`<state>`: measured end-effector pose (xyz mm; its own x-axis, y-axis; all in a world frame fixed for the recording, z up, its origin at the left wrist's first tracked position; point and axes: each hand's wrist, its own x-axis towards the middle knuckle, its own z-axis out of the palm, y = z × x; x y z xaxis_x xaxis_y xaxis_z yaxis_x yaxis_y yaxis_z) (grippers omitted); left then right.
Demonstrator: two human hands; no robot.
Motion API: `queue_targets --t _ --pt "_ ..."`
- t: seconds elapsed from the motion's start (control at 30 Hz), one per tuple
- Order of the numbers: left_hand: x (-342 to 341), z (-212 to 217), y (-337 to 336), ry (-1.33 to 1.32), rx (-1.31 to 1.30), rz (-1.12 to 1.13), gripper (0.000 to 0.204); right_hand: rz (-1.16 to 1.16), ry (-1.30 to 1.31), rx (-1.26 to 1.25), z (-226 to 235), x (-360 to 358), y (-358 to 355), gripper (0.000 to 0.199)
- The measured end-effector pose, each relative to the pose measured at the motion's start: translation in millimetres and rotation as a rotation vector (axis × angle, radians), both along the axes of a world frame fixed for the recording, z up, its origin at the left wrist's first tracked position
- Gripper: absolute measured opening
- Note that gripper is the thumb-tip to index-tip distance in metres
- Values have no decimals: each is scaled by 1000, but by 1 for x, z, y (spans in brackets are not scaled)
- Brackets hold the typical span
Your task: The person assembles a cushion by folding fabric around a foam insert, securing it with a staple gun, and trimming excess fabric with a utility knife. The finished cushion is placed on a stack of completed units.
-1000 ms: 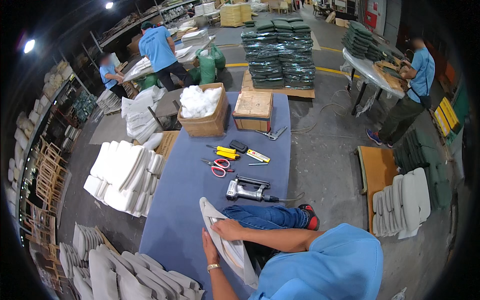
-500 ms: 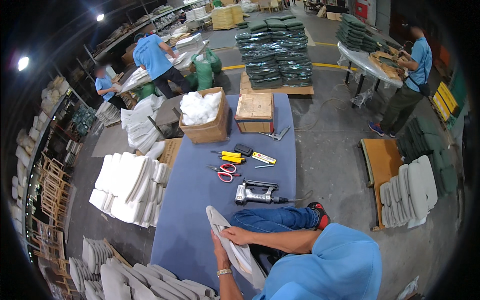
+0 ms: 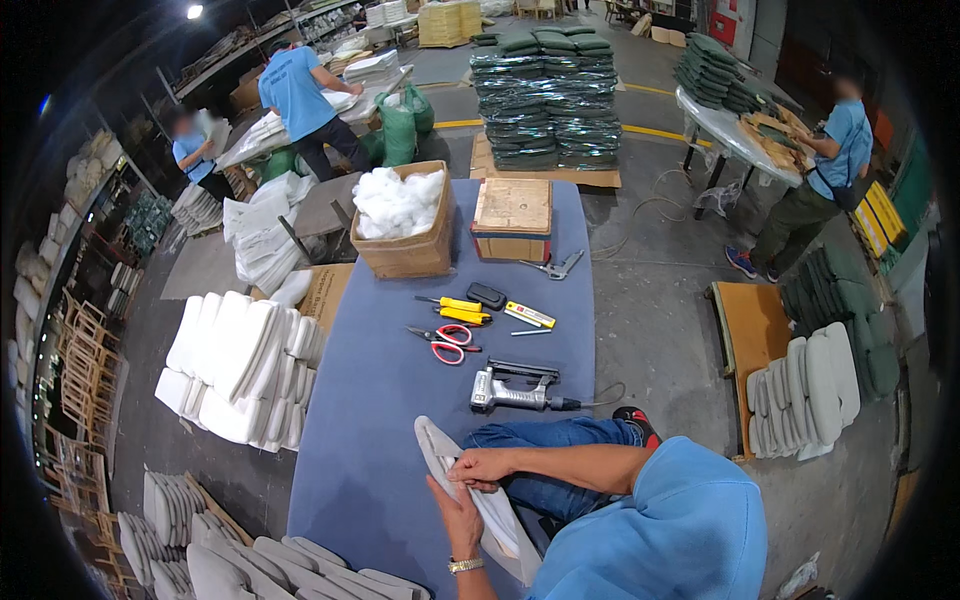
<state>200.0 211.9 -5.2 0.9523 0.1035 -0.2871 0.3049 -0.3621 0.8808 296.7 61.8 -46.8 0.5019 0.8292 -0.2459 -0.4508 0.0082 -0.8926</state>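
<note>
A light grey cushion [image 3: 432,440] lies tilted across my lap at the table's near edge. Its cover gapes along the underside, where white and pale yellowish filling shows. My left hand [image 3: 460,518], with a watch on the wrist, grips the cushion's left edge. My right hand [image 3: 482,467] is closed on the cover's fabric near the opening, its fingertips partly hidden. Beyond my bent knee a silver staple gun [image 3: 515,388] lies on its side, joined to a hose. Red-handled scissors [image 3: 448,343], yellow-handled tools [image 3: 462,313] and a small yellow-and-white box [image 3: 530,314] lie farther up the table.
At the far end of the blue-covered table [image 3: 380,400] stand a carton of white stuffing [image 3: 408,262], a wooden box [image 3: 512,248] and an air blow gun [image 3: 560,266]. White cushions [image 3: 235,365] are stacked left; grey ones [image 3: 290,575] lie near left. Co-workers stand at other tables.
The view has shifted slightly. My right hand has moved a little along the cover's opening, its fingers more bunched. My left hand still holds the cushion's edge. A co-worker at far left has raised a pale piece.
</note>
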Motion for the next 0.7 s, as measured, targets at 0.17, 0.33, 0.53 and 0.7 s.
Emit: queue_targets --t 0.17,0.33,0.53,0.7 --pt "-1 -6 -14 -13 214 15 80 268 -141 -312 39 30 -18 52" --pt "-8 -10 -27 26 271 61 84 -226 72 -211 36 39 -86 24" --pt "-4 5 -30 114 253 68 85 -478 -823 -1010 -57 34 -136 46" --pt "-6 -5 -29 70 278 105 83 -533 -1132 -1231 -65 39 -114 72"
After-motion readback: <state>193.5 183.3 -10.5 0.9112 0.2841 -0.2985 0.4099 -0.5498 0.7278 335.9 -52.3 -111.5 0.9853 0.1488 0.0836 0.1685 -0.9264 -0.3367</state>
